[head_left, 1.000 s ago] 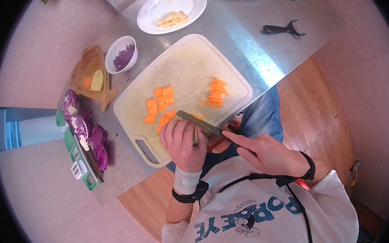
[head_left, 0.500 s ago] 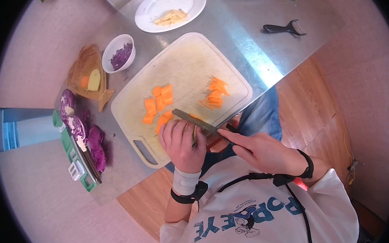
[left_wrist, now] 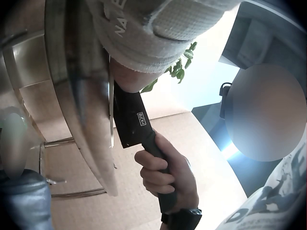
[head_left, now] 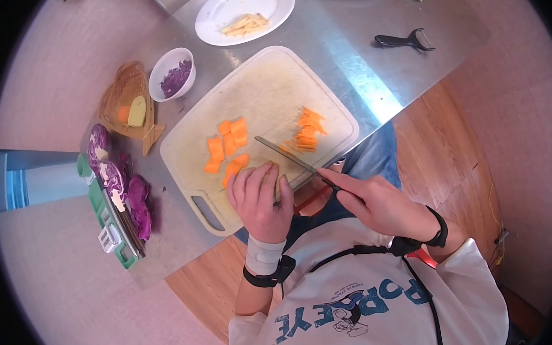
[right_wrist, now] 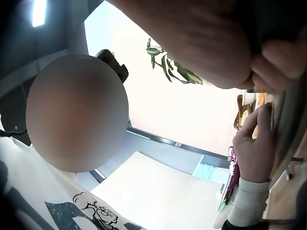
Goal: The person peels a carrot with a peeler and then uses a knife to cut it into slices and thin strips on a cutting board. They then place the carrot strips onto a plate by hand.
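Observation:
My right hand (head_left: pixel 376 201) grips the dark handle of a kitchen knife (head_left: pixel 287 155); the left wrist view shows the knife's broad black blade (left_wrist: pixel 130 115). The blade slants over the cutting board (head_left: pixel 261 78), between my left hand and a pile of carrot strips (head_left: pixel 308 131). On the board's near edge, my left hand (head_left: pixel 262 198) has its fingers bent downward and its thumb drawn in, holding a carrot piece mostly hidden beneath them. Several flat carrot pieces (head_left: pixel 228 137) lie just beyond its fingertips.
Beyond the board are a white plate (head_left: pixel 210 21) with pale strips and a bowl (head_left: pixel 157 85) of shredded purple cabbage. Leftward sit a wicker basket (head_left: pixel 111 113), cut cabbage (head_left: pixel 139 193) and a green slicer (head_left: pixel 101 211). A black peeler (head_left: pixel 394 40) lies at right.
The knife blade has shifted right, away from my left fingertips, and now turns its thin edge upward to the camera. Carrot slivers lie closer to the strip pile. My left hand stays in place.

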A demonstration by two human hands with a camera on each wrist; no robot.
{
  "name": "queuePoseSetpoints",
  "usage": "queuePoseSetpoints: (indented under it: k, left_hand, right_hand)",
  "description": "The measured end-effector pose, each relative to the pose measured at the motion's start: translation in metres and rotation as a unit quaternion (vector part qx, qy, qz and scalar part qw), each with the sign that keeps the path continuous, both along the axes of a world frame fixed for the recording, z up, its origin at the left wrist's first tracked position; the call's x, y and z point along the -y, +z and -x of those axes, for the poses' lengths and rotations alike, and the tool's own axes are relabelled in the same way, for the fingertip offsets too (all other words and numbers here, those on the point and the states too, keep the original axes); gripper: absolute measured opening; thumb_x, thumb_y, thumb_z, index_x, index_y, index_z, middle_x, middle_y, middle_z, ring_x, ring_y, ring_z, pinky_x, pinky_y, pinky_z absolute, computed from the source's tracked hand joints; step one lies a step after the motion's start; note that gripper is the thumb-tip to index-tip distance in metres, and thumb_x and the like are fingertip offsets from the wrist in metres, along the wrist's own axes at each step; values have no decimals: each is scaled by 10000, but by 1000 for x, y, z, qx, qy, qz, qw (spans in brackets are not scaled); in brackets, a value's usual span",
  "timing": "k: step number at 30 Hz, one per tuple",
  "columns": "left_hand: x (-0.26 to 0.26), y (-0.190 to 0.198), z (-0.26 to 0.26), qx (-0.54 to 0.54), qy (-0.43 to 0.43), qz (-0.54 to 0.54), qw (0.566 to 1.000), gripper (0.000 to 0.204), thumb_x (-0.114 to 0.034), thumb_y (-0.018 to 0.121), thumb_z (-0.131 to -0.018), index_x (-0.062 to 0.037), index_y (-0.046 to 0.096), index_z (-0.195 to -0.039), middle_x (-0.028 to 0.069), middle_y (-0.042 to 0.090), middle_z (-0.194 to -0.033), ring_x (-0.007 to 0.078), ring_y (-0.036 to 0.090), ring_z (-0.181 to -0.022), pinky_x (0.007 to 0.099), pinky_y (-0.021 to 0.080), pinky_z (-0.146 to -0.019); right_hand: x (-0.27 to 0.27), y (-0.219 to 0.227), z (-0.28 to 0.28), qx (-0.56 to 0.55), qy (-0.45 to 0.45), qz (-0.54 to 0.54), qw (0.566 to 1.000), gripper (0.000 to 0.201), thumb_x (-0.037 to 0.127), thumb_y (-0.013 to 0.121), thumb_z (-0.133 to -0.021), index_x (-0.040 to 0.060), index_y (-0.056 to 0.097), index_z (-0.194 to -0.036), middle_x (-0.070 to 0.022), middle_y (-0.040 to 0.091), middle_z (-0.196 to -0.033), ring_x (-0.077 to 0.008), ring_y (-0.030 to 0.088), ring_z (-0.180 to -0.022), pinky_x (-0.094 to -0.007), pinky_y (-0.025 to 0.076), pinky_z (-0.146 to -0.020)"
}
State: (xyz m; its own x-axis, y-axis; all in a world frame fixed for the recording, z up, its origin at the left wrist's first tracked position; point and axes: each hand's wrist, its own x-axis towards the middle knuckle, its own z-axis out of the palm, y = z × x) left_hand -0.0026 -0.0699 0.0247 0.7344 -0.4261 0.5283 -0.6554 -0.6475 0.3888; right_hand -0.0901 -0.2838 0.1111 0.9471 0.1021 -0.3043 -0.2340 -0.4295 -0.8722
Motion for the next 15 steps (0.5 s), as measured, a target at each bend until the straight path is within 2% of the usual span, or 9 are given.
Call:
queuePoseSetpoints:
  k: [5,8,11,15]
  left_hand:
    - [0,3,1,-4,3,-3,1000,261,-56,768,-868,-39,757,-1128,71,729,-1178,317,627,-1160,515,411,-1118]
    - [-1,1,1,-5,-1,-1,1000,262,-62,769,-869,-37,752,-1130,75,726,-1188,320,625,-1166,516,406,-1124]
    - [-1,2,3,-1,5,-7,1000,249,-65,775,-866,-40,751,-1112,80,720,-1202,325,624,-1171,521,400,-1129]
    - [-4,-1,4,8,13,-27,1000,258,-122,782,-867,-50,758,-1115,75,702,-1216,319,610,-1190,529,382,-1138]
  right_hand:
    - [6,-3,4,17,6,7,1000,466,69,501,-1085,4,498,-1546,-187,791,-1048,-376,766,-908,-406,595,-820]
    - [5,-2,6,28,9,-5,1000,468,92,513,-1081,6,506,-1541,-181,793,-1034,-382,758,-887,-414,592,-806]
    - [4,3,8,-14,38,-4,999,475,121,531,-1073,11,514,-1535,-182,791,-1015,-401,745,-838,-436,588,-770]
    - [1,-4,13,1,37,9,999,479,141,545,-1066,36,525,-1533,-219,764,-926,-421,720,-759,-474,568,-711]
